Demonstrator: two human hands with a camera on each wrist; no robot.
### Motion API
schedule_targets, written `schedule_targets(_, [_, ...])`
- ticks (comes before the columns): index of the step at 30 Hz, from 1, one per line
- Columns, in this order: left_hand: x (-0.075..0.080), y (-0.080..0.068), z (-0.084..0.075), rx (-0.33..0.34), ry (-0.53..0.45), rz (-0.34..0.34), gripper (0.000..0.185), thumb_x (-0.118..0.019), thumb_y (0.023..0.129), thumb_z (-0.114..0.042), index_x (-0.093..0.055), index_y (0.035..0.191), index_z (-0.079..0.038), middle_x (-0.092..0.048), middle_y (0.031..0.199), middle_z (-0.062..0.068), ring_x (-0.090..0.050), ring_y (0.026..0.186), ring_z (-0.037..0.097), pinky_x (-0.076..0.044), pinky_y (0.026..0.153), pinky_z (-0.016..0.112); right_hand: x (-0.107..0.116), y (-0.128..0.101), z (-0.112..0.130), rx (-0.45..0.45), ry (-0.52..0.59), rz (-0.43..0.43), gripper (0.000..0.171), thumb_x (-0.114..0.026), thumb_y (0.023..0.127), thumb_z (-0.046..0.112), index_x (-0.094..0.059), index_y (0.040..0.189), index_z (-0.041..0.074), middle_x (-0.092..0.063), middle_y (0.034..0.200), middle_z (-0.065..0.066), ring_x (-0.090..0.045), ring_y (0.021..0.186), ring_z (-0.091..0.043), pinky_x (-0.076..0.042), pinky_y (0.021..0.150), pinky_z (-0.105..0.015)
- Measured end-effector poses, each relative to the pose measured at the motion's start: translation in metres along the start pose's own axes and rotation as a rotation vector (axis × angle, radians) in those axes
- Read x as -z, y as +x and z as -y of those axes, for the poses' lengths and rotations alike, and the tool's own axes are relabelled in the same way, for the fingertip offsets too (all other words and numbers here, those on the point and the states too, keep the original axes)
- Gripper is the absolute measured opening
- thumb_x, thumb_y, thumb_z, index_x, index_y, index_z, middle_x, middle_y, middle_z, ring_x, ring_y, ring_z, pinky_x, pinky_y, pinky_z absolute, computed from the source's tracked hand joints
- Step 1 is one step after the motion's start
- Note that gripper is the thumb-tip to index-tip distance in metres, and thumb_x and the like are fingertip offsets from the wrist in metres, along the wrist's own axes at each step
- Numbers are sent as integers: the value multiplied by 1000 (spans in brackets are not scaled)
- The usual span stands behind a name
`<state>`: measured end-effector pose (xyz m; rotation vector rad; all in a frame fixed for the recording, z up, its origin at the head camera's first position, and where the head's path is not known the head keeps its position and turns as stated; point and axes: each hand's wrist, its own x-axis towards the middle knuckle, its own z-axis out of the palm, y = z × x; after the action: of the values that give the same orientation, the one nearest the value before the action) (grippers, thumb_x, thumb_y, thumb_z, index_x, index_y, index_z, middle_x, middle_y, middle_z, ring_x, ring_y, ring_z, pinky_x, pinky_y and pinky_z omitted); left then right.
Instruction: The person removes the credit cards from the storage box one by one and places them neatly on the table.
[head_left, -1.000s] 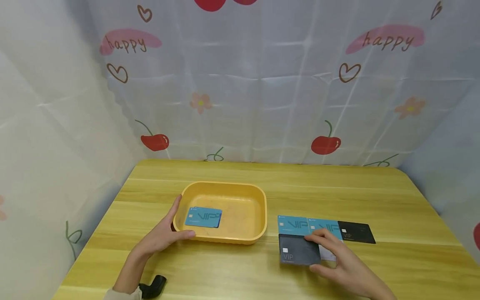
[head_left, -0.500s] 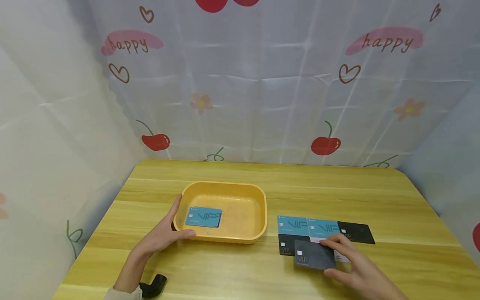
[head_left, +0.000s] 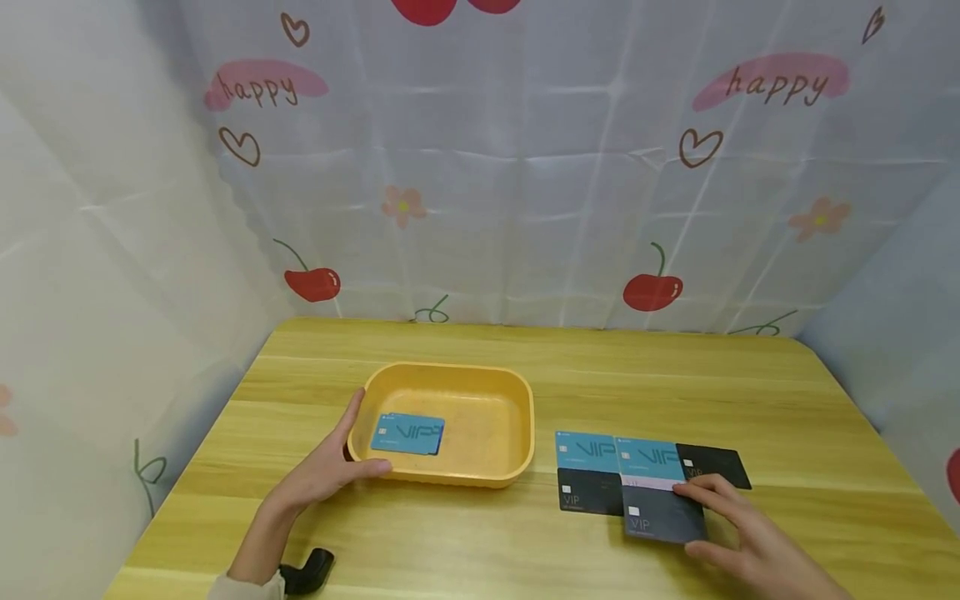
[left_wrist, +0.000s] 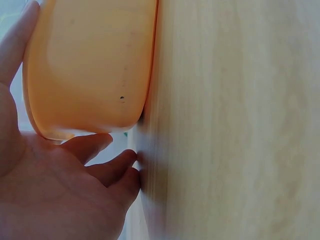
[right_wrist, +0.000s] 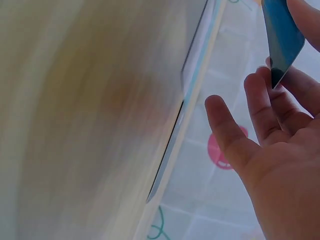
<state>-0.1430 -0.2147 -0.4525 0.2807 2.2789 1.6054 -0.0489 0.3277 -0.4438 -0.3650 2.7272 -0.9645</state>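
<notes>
In the head view my right hand [head_left: 757, 537] pinches a dark grey VIP card [head_left: 663, 518] by its right end, thumb at the near edge, a finger on the far edge. This card partly covers a pale lilac card [head_left: 647, 482]. In the right wrist view the card [right_wrist: 284, 37] shows a blue underside between thumb and fingers. My left hand [head_left: 322, 477] rests against the left end of a yellow plastic box [head_left: 525, 433], thumb stretched over the near rim. Blue VIP cards [head_left: 407, 435] lie stacked inside the box.
Two blue VIP cards [head_left: 585, 451] and a black card [head_left: 716, 467] form a row right of the box. Another black VIP card [head_left: 588, 492] lies below the left blue one. A black curved object [head_left: 309, 573] sits by the left sleeve. A printed curtain [head_left: 480, 208] hangs behind the table.
My right hand has moved right with the dark card, from above the left column to the middle one. A black card there is now uncovered. The left hand stays put.
</notes>
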Motion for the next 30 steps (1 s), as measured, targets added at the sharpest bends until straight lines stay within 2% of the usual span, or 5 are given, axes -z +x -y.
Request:
schedule_targets(8, [-1, 1, 0, -8, 11, -2, 116, -78, 86, -23, 12, 158, -22, 12, 163, 13, -21, 143, 38, -19, 111, 58, 9, -7, -26, 30, -24, 38, 59, -73, 89, 36, -54, 140, 12, -43, 128, -7, -40, 105, 4, -45, 80, -20])
schedule_targets(17, [-1, 1, 0, -7, 8, -7, 115, -78, 87, -23, 12, 158, -21, 11, 163, 13, -24, 143, 37, -20, 111, 57, 22, -13, -45, -49, -30, 60, 60, -73, 89, 30, -52, 139, 5, -43, 129, -14, -47, 112, -39, -46, 77, -20])
schedule_targets(20, [-1, 1, 1, 2, 9, -11, 115, -78, 87, -23, 12, 158, -22, 11, 163, 12, -21, 144, 37, -19, 111, 57, 24, -13, -49, -51, -59, 43, 58, -73, 89, 31, -53, 138, 6, -44, 128, -14, -49, 110, -36, -47, 78, -21])
schedule_targets(27, [-1, 0, 1, 1, 1, -10, 115, -78, 86, -23, 12, 158, -22, 10, 163, 13, -22, 143, 37, -20, 111, 57, 33, -11, -54, -188, -24, 61, 66, -73, 89, 32, -48, 141, 0, -40, 135, -26, -43, 116, -50, -43, 88, -62])
schedule_targets(30, [-1, 0, 1, 0, -1, -8, 115, -78, 87, -23, 12, 158, -22, 11, 163, 13, -22, 144, 37, -20, 111, 57, 36, -9, -56, -210, -20, 71, 67, -73, 89, 30, -46, 142, -1, -38, 136, -28, -41, 116, -51, -41, 89, -65])
